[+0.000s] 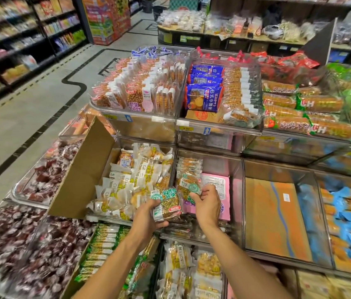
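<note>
A person's left hand point(148, 214) has its grip curled round a green-labelled snack packet point(167, 207) at the front edge of a clear bin point(240, 190). The right hand point(206, 203) pinches a second packet point(189, 187) in that bin, just beside a pink box point(219, 186).

Both bare forearms rise from the lower edge and converge ahead of the body, the left forearm point(114, 260) angled up to the right and the right forearm point(237, 257) angled up to the left. The left hand point(147, 215) shows its back, its fingers point(162, 223) curled round the edge of a near packet point(168, 205). Just beside it and a little further forward, the right hand point(207, 205), back up with a straight wrist, pinches a far packet point(191, 186) between thumb and fingers.
</note>
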`<state>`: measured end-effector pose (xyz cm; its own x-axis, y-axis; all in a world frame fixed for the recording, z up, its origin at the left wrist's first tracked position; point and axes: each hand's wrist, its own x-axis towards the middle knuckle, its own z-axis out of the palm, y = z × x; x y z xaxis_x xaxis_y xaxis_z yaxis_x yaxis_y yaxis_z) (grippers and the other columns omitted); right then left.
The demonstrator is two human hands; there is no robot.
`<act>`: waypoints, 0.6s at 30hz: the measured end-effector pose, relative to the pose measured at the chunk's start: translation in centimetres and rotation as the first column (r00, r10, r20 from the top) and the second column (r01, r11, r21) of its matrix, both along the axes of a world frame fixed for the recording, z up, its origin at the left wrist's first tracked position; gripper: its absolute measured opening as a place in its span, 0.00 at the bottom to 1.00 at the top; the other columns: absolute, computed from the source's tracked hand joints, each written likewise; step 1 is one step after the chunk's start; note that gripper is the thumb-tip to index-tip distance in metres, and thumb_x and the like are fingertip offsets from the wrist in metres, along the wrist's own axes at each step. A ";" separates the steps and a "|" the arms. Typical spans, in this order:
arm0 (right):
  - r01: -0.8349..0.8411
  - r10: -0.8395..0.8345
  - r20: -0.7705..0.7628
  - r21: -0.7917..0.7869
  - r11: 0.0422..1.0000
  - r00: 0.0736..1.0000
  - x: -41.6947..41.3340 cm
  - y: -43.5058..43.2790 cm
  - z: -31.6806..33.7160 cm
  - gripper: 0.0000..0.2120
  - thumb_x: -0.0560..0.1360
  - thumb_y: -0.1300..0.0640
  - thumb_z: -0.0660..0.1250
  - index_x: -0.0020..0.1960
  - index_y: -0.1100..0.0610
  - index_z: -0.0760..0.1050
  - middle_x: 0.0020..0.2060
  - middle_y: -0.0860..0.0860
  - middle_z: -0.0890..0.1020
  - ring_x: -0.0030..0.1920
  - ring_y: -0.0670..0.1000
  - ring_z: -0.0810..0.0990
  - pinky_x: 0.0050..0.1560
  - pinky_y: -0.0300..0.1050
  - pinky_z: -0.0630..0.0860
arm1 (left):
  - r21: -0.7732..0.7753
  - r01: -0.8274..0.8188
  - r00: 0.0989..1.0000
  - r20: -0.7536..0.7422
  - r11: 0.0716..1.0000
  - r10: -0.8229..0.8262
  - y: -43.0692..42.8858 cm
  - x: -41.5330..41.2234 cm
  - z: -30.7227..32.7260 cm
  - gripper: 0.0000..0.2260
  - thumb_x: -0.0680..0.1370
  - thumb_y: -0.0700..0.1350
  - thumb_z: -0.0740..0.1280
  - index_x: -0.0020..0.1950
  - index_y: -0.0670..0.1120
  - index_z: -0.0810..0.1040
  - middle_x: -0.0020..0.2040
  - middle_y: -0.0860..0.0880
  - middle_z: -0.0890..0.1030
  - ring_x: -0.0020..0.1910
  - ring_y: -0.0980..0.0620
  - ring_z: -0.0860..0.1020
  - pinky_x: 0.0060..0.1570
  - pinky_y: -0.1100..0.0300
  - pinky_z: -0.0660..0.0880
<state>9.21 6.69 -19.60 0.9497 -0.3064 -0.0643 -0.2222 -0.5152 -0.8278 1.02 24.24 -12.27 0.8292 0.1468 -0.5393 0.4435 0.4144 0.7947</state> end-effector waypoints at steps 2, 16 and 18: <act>-0.039 0.039 0.027 -0.001 0.999 0.999 -0.2 -0.3 -0.2 0.18 0.74 0.53 0.79 0.50 0.50 0.69 0.42 0.48 0.78 0.43 0.52 0.80 0.44 0.50 0.80 | 0.004 0.000 1.000 -0.001 1.000 0.000 0.0 -0.1 0.2 0.08 0.84 0.43 0.62 0.58 0.40 0.76 0.57 0.42 0.81 0.50 0.46 0.81 0.38 0.54 0.80; -0.118 0.123 0.058 -0.076 0.990 0.991 0.7 -0.1 -0.4 0.18 0.77 0.55 0.76 0.63 0.49 0.73 0.52 0.48 0.82 0.48 0.48 0.82 0.52 0.52 0.83 | -0.002 -0.040 0.999 0.018 0.999 0.040 -0.2 0.0 0.6 0.07 0.85 0.43 0.62 0.59 0.44 0.77 0.62 0.51 0.76 0.62 0.49 0.76 0.45 0.50 0.80; -0.109 0.116 0.081 -0.090 0.990 0.990 0.8 0.6 -0.3 0.21 0.77 0.55 0.75 0.69 0.52 0.76 0.55 0.48 0.81 0.48 0.47 0.83 0.56 0.51 0.82 | -0.007 -0.038 0.999 0.015 0.999 0.038 -0.2 0.0 0.4 0.07 0.85 0.43 0.62 0.60 0.43 0.77 0.61 0.53 0.75 0.61 0.50 0.76 0.45 0.51 0.80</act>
<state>9.97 7.28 -19.86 0.9793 -0.1984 0.0405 -0.0893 -0.6026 -0.7930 1.02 24.08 -11.85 0.8311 0.1750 -0.5279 0.4155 0.4357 0.7985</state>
